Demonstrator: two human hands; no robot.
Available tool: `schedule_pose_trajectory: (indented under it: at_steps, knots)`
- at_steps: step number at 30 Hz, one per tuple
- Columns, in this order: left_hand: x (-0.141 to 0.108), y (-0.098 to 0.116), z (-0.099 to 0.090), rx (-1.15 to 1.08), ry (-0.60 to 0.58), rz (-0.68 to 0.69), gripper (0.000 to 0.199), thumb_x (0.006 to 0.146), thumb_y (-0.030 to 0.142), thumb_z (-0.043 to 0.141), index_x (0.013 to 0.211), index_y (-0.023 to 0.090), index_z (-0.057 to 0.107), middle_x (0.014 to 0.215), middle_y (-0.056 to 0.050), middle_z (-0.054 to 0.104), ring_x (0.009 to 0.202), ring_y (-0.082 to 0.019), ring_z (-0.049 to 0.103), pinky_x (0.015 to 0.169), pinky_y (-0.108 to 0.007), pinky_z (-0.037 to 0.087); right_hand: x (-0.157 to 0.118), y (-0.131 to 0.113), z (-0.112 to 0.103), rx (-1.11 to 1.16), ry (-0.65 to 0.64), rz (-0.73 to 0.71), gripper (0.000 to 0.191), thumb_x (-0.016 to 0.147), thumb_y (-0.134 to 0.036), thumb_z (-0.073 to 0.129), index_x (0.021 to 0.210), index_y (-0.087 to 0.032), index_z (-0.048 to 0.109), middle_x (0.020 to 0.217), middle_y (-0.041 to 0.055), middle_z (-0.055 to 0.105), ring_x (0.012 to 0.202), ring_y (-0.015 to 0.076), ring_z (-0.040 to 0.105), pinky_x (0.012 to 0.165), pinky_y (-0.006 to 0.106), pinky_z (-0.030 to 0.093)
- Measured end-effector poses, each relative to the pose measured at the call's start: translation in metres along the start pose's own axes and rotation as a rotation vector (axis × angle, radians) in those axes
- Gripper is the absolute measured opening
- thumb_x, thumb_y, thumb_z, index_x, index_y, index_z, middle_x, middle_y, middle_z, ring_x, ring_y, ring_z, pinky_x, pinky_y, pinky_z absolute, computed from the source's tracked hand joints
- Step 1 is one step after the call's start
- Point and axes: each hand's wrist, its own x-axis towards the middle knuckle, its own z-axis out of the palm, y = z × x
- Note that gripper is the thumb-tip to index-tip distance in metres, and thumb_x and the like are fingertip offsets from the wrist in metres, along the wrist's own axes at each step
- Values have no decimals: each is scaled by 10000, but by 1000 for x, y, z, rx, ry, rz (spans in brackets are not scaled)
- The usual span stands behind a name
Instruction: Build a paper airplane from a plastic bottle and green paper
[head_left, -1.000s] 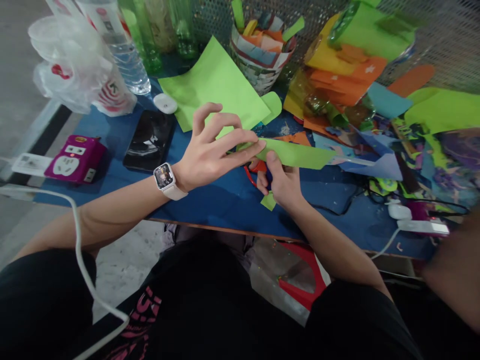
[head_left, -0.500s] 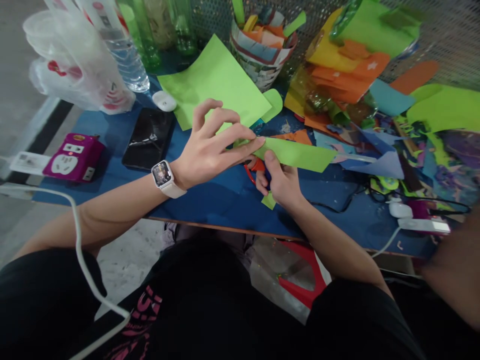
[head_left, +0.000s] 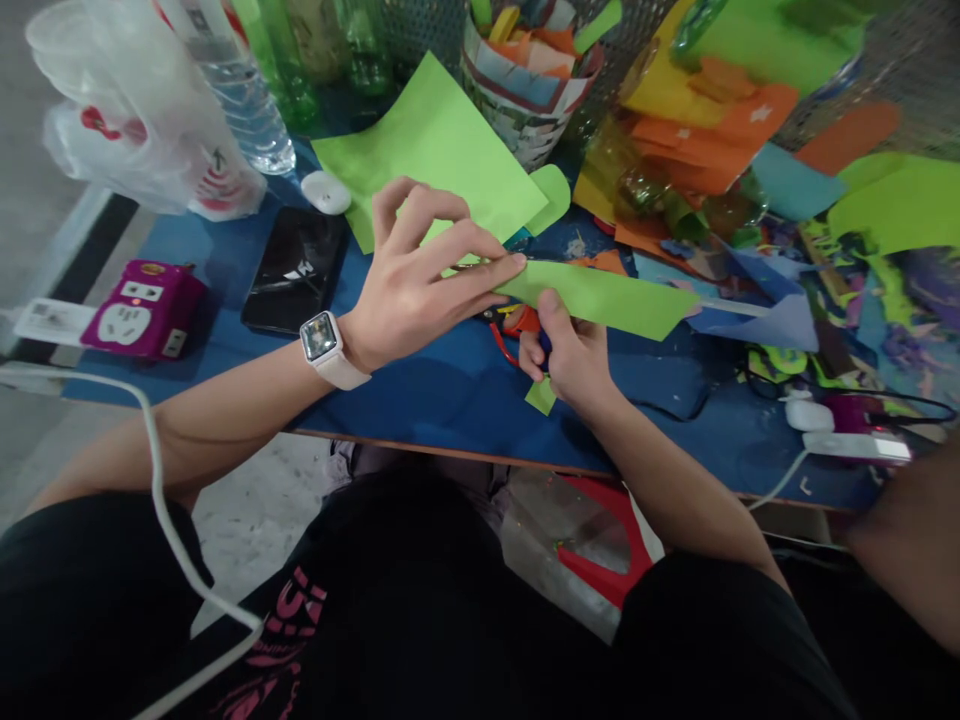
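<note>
My left hand [head_left: 431,265], a white-banded watch [head_left: 320,336] on its wrist, is closed in a pinch on the left end of a light-green paper strip [head_left: 607,298]. Its other fingers arch above. The strip stretches right, over my right hand [head_left: 574,355]. That hand is closed around a dark blue handle [head_left: 545,345], apparently of scissors, whose blades I cannot make out. The right thumb lies against the strip's lower edge. Orange and red parts [head_left: 521,320] show beside the right fingers, partly hidden. Below them is a small green paper scrap [head_left: 541,396].
Behind my hands lies a large green sheet [head_left: 442,130], near a woven basket of scraps [head_left: 525,85]. Coloured paper [head_left: 720,140] and cuttings fill the right side. At left are a black power bank [head_left: 296,270], purple adapter [head_left: 142,310] and water bottle [head_left: 255,110]. A white cable crosses my left arm.
The view has shifted slightly. My left hand and the green strip sit a little higher, and the strip's free end reaches farther right. Both grips look the same.
</note>
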Motion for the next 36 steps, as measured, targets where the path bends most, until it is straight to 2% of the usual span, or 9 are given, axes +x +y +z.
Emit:
schedule_pose_trajectory:
  at_steps: [2,10,16,18,22,27,29,33,36]
  knots:
    - [1,3,-6,3,-5,-11,551,985,833,1011,1345,417,992,1243,-137,924,1418,-555,724,1372,-929,335,0,-1,-1,4,1,-14,759,945,-1009,955,905,-291,714,581,-77,485,414,125,431,369,285,416]
    - [10,38,-19,-138,107,-184,316,887,660,1159,992,421,981,1125,-137,890,1375,-533,756,1139,-809,665,1,-7,-8,-8,-20,-33,762,974,-1005,932,910,-272,734,551,-89,449,386,112,423,379,278,395]
    - [13,36,-18,-257,137,-258,445,881,762,1152,910,379,926,1106,-131,853,1371,-473,738,1142,-738,679,0,-3,-10,29,-8,-85,798,959,-1052,902,888,-274,738,578,-71,478,409,116,438,382,284,402]
    - [11,28,-15,-232,140,-214,478,901,807,1120,925,370,929,1110,-125,859,1357,-453,722,1226,-749,632,1,-3,-11,35,-9,-104,796,961,-1048,903,887,-272,742,584,-69,479,410,115,429,386,291,394]
    - [6,23,-14,-12,156,35,399,1063,814,970,1034,418,1010,1234,-107,918,1275,-413,711,1321,-766,532,2,-5,-11,-13,-45,-120,769,990,-1005,915,894,-258,761,573,-78,439,412,116,427,405,292,395]
    - [5,32,-20,18,124,1,385,1125,789,891,1083,429,1022,1245,-152,885,1336,-464,730,1229,-786,621,3,-7,-9,-60,-25,-128,773,986,-1013,911,887,-262,755,558,-85,414,411,122,426,413,304,418]
    - [6,34,-19,61,150,64,344,1184,712,852,1125,415,1015,1240,-149,879,1314,-449,745,1192,-782,632,4,-6,-9,-75,-18,-141,790,977,-1036,898,873,-270,738,563,-78,440,417,123,428,415,306,427]
    - [7,35,-16,232,304,310,213,1240,484,848,1126,437,1021,1282,-91,913,1129,-368,756,954,-654,641,4,-5,-8,-70,-36,-176,809,964,-1064,881,879,-273,740,572,-74,473,407,114,407,409,310,433]
    - [4,31,-17,275,236,267,244,1256,497,807,1138,432,1011,1341,-107,904,1185,-396,767,1002,-706,638,4,-6,-4,-76,-31,-137,795,975,-1056,879,899,-278,735,562,-88,429,404,115,400,396,301,414]
